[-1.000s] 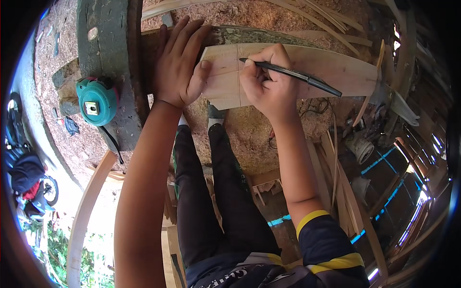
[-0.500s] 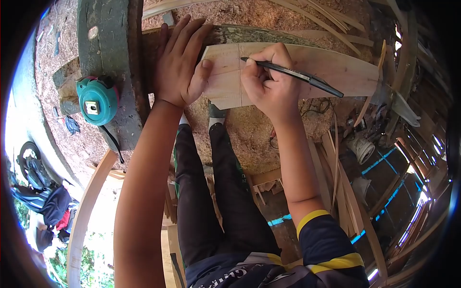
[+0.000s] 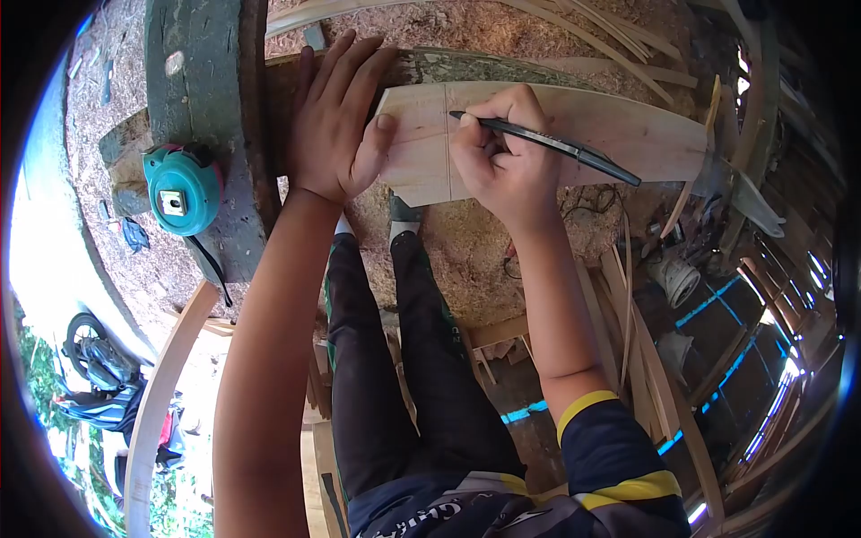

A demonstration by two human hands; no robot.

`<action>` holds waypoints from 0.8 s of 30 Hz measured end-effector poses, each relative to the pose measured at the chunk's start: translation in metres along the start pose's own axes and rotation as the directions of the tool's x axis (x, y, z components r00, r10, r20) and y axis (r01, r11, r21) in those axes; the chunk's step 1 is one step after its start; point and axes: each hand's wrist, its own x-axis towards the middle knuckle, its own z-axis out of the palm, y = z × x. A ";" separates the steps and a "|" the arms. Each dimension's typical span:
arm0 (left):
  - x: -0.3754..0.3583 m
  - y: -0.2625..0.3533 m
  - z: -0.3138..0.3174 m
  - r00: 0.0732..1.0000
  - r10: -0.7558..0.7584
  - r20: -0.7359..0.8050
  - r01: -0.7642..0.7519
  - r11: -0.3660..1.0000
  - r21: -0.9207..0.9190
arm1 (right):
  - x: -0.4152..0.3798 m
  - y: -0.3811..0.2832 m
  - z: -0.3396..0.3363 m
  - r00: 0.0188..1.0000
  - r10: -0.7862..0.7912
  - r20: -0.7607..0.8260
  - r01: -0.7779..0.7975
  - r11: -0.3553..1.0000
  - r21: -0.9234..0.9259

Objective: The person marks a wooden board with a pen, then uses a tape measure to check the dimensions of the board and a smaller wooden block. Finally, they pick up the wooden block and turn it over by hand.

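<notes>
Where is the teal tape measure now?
In the head view, the tape measure lies at the left, on the dark wooden beam, left of the left hand.

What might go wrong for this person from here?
The pale board might shift: the left hand seems to meet it only with the thumb, near one end. The pen in the right hand could then stray from the faint line. The tape measure sits at the edge of the dark beam; a bump might drop it.
</notes>
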 end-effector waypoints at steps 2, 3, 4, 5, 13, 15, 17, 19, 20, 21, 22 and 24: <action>-0.001 0.000 0.000 1.000 -0.006 0.002 0.006 1.000 0.001 | -0.001 0.000 0.000 1.000 0.002 0.003 -0.002 1.000 -0.005; -0.001 0.000 0.000 1.000 -0.008 0.001 0.008 1.000 0.001 | -0.001 -0.001 0.001 1.000 0.010 0.007 -0.010 1.000 0.006; -0.001 0.001 -0.001 1.000 -0.007 0.000 0.007 1.000 -0.001 | 0.000 -0.001 0.001 1.000 0.017 0.009 -0.018 1.000 0.017; 0.000 0.001 -0.001 1.000 -0.004 -0.001 0.004 1.000 -0.003 | 0.000 -0.001 0.001 1.000 0.017 0.009 -0.017 1.000 0.017; -0.001 -0.001 0.000 1.000 0.001 0.001 -0.001 1.000 -0.004 | 0.001 -0.003 -0.001 1.000 0.003 0.013 -0.003 0.999 0.032; -0.001 -0.001 0.000 1.000 -0.002 0.005 0.002 1.000 -0.001 | 0.001 -0.001 0.000 1.000 -0.005 0.016 0.004 1.000 0.011; -0.002 -0.001 0.001 1.000 -0.002 0.006 0.002 1.000 0.001 | 0.000 -0.001 0.000 1.000 -0.013 0.019 0.013 1.000 -0.012; -0.001 -0.001 0.000 1.000 0.001 0.003 -0.001 1.000 0.003 | 0.000 -0.002 0.000 1.000 0.009 0.007 -0.009 0.999 0.047; -0.001 -0.001 0.000 1.000 0.001 0.002 -0.001 1.000 0.006 | 0.001 -0.002 0.001 1.000 0.009 0.007 -0.010 0.999 0.048; -0.001 -0.001 0.001 1.000 -0.001 0.002 0.001 1.000 0.005 | 0.001 -0.001 0.001 1.000 0.000 0.005 0.000 0.999 0.035; -0.001 -0.001 0.001 1.000 0.000 0.001 0.000 1.000 0.002 | 0.001 -0.001 0.001 1.000 -0.009 0.005 0.009 1.000 0.023; -0.002 -0.002 0.002 1.000 0.001 0.001 -0.001 1.000 -0.002 | 0.001 0.000 0.000 1.000 -0.008 0.008 0.008 1.000 0.024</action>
